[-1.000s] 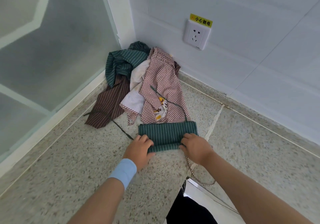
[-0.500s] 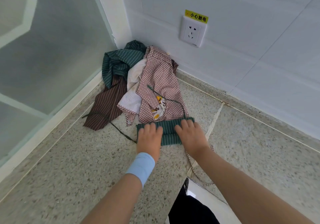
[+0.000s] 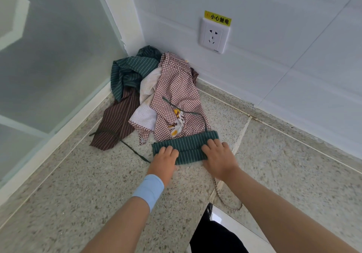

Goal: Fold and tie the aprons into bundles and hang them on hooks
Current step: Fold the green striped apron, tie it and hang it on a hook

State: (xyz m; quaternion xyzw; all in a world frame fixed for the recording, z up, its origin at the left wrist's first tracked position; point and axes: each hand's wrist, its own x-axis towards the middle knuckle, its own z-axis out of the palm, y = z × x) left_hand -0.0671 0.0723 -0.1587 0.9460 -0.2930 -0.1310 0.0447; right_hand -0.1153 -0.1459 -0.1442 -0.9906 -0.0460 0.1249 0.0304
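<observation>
Now I'm flattening the folded green-striped cloth apron (image 3: 189, 148), lying crosswise, under my straight-fingered left hand (image 3: 164, 159) and right hand (image 3: 218, 157).

We're in bright, soft, cool daylight here, even right across the frame. We get only faint shadows, with a thin dark rim under the heap of aprons (image 3: 176, 96) at centre. The frosted glass (image 3: 49, 56) at upper left glows milky and hazy. We catch wide-angle bending too, as seams in the wall (image 3: 274, 76) splay toward the right edge. Centre detail is sharp.
</observation>
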